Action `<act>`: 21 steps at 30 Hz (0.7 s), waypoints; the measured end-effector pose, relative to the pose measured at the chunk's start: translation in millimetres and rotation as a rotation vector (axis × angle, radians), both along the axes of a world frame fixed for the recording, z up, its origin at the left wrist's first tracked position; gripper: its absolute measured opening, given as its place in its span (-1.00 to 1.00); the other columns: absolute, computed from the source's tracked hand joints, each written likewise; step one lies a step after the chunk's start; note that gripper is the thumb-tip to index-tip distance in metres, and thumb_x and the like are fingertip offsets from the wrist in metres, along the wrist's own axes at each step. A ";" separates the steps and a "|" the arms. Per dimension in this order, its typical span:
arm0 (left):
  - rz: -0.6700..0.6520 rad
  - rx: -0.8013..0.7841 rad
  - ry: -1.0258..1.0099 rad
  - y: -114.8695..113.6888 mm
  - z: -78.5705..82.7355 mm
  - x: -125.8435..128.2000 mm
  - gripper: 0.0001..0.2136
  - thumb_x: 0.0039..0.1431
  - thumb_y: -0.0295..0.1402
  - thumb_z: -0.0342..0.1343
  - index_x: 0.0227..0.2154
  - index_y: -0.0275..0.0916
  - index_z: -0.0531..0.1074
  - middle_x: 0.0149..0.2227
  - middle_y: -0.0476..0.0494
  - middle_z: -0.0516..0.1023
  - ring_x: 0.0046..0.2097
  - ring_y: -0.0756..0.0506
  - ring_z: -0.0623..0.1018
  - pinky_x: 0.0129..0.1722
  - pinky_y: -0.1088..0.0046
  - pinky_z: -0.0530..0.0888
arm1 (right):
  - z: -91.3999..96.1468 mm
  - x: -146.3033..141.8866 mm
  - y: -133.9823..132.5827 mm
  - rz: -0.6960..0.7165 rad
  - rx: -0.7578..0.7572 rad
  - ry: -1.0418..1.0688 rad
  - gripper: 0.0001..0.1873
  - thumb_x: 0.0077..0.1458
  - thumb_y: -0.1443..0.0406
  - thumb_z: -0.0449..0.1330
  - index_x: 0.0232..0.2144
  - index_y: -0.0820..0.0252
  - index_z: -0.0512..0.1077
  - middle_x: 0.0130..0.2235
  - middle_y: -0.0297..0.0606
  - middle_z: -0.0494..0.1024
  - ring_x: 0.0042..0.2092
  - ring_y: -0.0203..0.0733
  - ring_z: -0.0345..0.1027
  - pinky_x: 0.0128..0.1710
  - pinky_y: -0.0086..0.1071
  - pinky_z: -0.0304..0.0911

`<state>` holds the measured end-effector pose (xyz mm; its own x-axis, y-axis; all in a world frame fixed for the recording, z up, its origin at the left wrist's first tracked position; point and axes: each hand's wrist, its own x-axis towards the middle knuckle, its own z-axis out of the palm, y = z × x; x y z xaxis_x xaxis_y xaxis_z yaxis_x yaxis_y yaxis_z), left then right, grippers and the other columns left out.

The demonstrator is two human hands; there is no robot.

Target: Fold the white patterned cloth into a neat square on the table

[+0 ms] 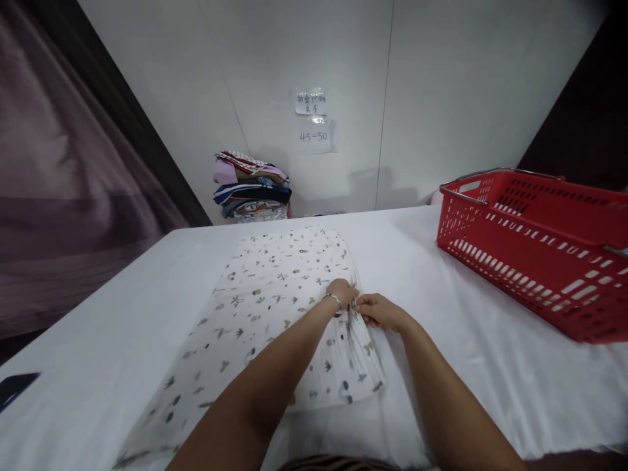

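Note:
A white cloth [267,314] printed with small plants and rainbows lies spread over the table in front of me. Its right edge is bunched into creases where both hands meet. My left hand [342,292], with a silver bracelet at the wrist, is closed on the gathered edge. Close beside it, my right hand [380,310] pinches the same edge between thumb and fingers. The fingertips of the left hand are partly hidden.
A red plastic basket [530,245] with metal handles stands on the white-covered table [417,261] at the right. Folded fabrics [252,186] are stacked by the back wall. A dark flat object [17,387] lies at the left edge. Paper signs [316,136] hang on the wall.

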<state>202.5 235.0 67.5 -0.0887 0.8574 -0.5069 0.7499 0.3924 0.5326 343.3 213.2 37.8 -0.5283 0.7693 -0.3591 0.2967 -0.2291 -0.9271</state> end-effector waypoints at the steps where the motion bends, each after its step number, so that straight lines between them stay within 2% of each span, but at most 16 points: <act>1: 0.020 -0.009 -0.013 -0.2 0.1 -0.1 -0.79 -0.05 -0.26 0.08 -0.34 -0.21 0.46 -0.39 -0.12 0.57 -0.46 -0.09 0.54 -0.58 0.48 0.39 | -0.7 0.0 1.0 -0.013 -0.002 -0.001 -0.82 0.00 0.25 0.12 -0.55 0.21 0.26 -0.67 -0.49 0.30 -0.69 -0.48 0.09 -0.71 -0.56 -0.08; 7: 0.111 -0.037 -0.113 -4.0 -2.2 -4.7 -0.82 -0.03 -0.31 0.04 -0.32 -0.15 0.42 -0.31 -0.05 0.57 -0.40 -0.06 0.56 -0.55 0.50 0.40 | -15.5 -5.9 8.5 -0.230 0.118 -0.100 -0.82 0.07 0.29 0.02 -0.53 0.22 0.31 -0.69 -0.41 0.36 -0.69 -0.40 0.22 -0.73 -0.57 0.03; 12: 0.100 -0.016 -0.105 -5.4 -3.5 -5.1 -0.80 -0.04 -0.33 0.05 -0.31 -0.17 0.44 -0.33 -0.08 0.57 -0.43 -0.07 0.55 -0.57 0.50 0.40 | -27.4 -14.5 9.3 -0.294 0.169 -0.175 -0.79 0.04 0.24 0.05 -0.54 0.22 0.35 -0.72 -0.41 0.35 -0.75 -0.37 0.17 -0.74 -0.52 0.04; 18: 0.053 0.038 -0.031 -3.4 -7.1 -1.8 -0.74 -0.08 -0.35 0.05 -0.27 -0.19 0.46 -0.40 -0.10 0.58 -0.46 -0.08 0.54 -0.61 0.51 0.39 | -26.5 -11.4 12.9 -0.390 0.249 -0.219 -0.86 -0.06 0.36 0.06 -0.61 0.21 0.33 -0.74 -0.43 0.31 -0.70 -0.38 0.18 -0.67 -0.53 0.08; 21: 0.025 0.035 0.005 -0.6 -7.9 1.4 -0.75 -0.09 -0.37 0.05 -0.28 -0.21 0.47 -0.43 -0.13 0.58 -0.47 -0.08 0.53 -0.60 0.50 0.40 | -23.6 -8.2 13.4 -0.395 0.248 -0.197 -0.85 -0.06 0.37 0.05 -0.62 0.20 0.30 -0.75 -0.43 0.30 -0.68 -0.38 0.19 -0.65 -0.54 0.08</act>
<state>203.9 234.4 59.6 -0.1127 0.8724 -0.4757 0.7432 0.3918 0.5424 335.1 226.6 14.2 -0.1202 0.9715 -0.2041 0.4068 -0.1393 -0.9028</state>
